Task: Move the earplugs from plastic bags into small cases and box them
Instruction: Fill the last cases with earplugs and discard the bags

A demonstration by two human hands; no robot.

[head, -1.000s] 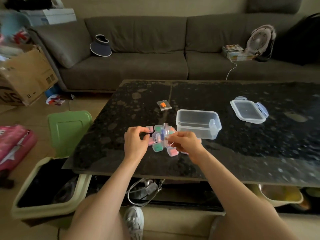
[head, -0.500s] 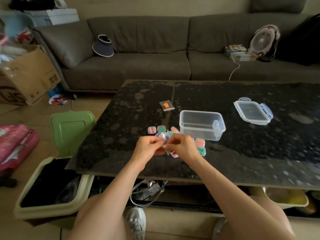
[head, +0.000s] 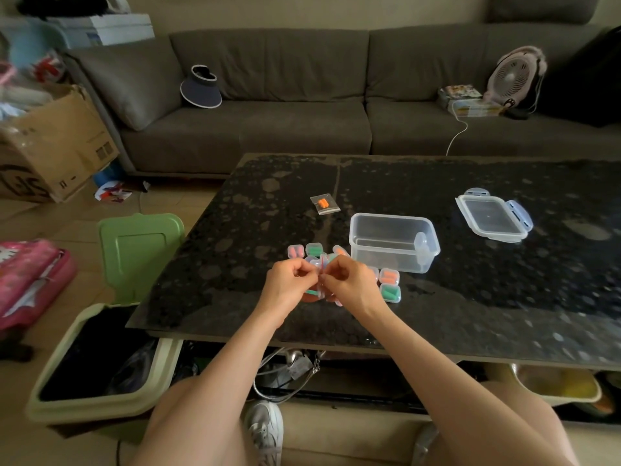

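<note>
Cardboard box (head: 57, 142) lettering, not legible

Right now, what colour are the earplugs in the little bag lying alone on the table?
Orange earplugs, clearest in the head view.

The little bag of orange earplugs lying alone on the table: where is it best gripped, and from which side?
Probably pinch the earplug bag from above at its pale near edge, coming from the person's side. It lies flat on the table, so only an edge can be lifted, and the orange plugs sit mid-bag, leaving that strip thin.
</note>
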